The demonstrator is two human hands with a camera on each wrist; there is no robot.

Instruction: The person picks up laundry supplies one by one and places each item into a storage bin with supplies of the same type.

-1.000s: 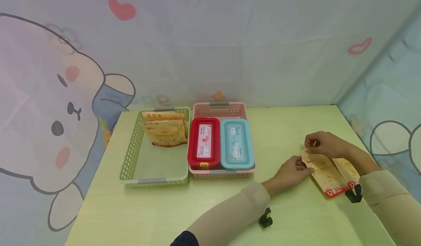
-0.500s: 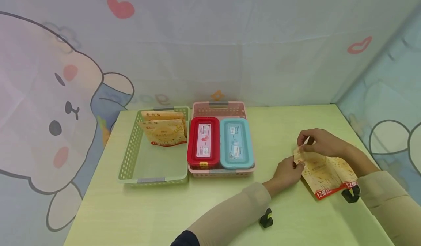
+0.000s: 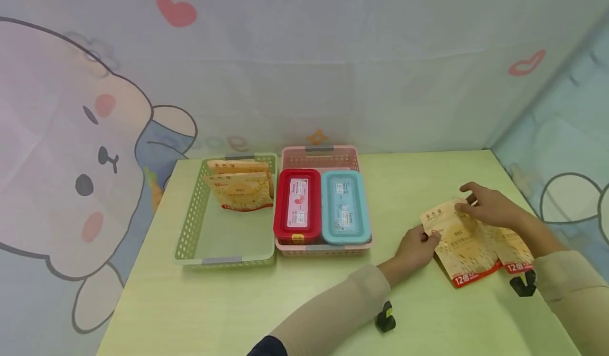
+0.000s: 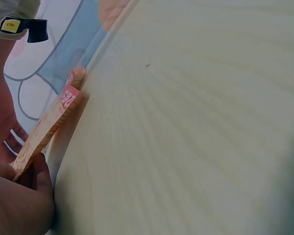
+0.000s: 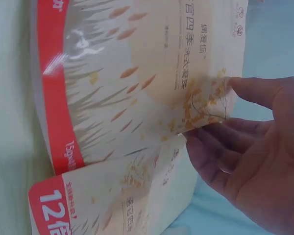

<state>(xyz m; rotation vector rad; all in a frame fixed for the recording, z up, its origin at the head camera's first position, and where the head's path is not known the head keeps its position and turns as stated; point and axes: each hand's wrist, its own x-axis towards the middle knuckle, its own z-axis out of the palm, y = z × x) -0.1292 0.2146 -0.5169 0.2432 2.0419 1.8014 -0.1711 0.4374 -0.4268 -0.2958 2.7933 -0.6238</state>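
My left hand (image 3: 413,251) pinches the left edge of a yellow stand-up pouch (image 3: 465,246) with a red band along its bottom. At the pouch's upper right corner, my right hand (image 3: 497,208) has its thumb on the front and fingers behind, as the right wrist view shows. A second matching pouch (image 3: 515,250) stands partly behind the first, to its right. In the left wrist view, the held pouch (image 4: 44,129) appears edge-on between thumb and fingers of the left hand (image 4: 19,196).
A green basket (image 3: 187,224) holds similar pouches (image 3: 245,191) upright at its back. Beside it, a pink basket (image 3: 323,250) carries a red-lidded box (image 3: 280,208) and a light-blue-lidded box (image 3: 363,208). The pale green table's (image 3: 404,181) right edge runs close to the right forearm.
The right hand has slid from the pouch's upper left corner rightward along its top to the upper right corner. The held pouch and left hand have shifted slightly left.
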